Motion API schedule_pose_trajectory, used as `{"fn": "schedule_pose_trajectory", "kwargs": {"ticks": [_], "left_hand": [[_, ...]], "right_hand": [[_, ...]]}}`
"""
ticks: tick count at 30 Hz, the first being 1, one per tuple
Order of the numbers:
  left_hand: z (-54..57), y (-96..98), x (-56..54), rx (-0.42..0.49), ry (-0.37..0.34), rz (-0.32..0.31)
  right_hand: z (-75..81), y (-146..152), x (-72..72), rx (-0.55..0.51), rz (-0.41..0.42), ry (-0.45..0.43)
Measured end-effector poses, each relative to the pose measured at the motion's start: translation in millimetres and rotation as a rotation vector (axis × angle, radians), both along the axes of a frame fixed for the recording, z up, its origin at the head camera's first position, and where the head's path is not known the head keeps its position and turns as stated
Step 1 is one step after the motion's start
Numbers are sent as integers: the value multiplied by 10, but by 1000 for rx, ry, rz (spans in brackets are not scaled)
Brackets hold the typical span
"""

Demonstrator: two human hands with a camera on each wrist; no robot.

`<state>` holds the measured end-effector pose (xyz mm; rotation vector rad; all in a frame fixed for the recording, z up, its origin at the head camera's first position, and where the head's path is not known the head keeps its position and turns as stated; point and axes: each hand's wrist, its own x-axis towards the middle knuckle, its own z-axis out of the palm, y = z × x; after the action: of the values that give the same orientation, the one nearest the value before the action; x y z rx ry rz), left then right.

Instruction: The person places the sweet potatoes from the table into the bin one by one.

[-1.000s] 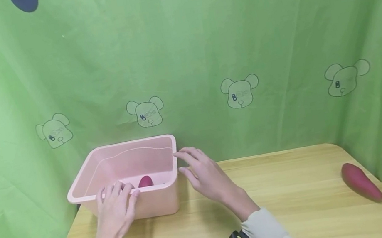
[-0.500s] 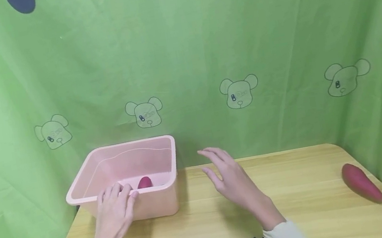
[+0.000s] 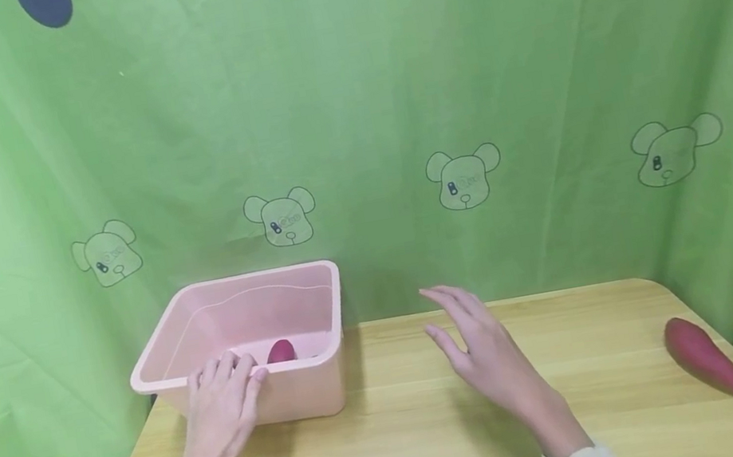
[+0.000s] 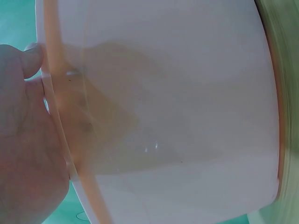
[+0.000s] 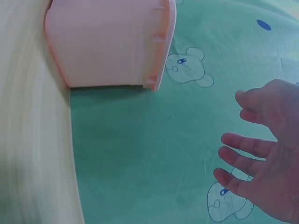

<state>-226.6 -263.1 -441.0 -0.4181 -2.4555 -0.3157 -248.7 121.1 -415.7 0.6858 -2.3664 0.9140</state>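
A pink plastic bin (image 3: 295,390) stands at the left of the table, its wall filling much of the left wrist view. My left hand (image 3: 218,411) grips its near rim, fingers curled over the edge. Inside lies a dark red rounded thing (image 3: 280,351), partly hidden by the front wall. To the right of the bin, apart from it, my right hand (image 3: 494,361) hovers over the table with spread, relaxed fingers and nothing in them. A dark red tapered thing (image 3: 704,356), shaped like a sweet potato, lies near the table's right edge.
The light wooden table (image 3: 403,449) has a rounded far right corner. A green curtain (image 3: 360,100) with printed bear heads hangs behind it and along both sides.
My right hand has left the bin's right rim and moved to the right above the table. My left hand stays at the near rim, and the bin has not visibly moved.
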Motion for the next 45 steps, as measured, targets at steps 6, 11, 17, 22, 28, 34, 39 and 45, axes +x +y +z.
{"fn": "schedule_pose_trajectory", "kwargs": {"ticks": [6,11,17,22,28,34,39,45], "left_hand": [[26,19,-16,10,2,-4],[24,27,-6,5,4,1],[4,10,29,17,-14,9],[0,-10,40,22,-14,5],[-2,3,32,28,-5,-20],[17,23,39,33,-18,-23],[35,27,61,32,-32,-14],[16,24,52,37,-25,-21]], "right_hand": [[-76,166,4,14,-23,12],[-66,292,8,22,-40,28],[-16,417,12,25,-65,18],[5,498,19,26,-87,19],[19,632,61,27,-135,10],[44,752,78,13,-159,34],[46,788,73,3,-162,38],[11,807,44,7,-166,54]]}}
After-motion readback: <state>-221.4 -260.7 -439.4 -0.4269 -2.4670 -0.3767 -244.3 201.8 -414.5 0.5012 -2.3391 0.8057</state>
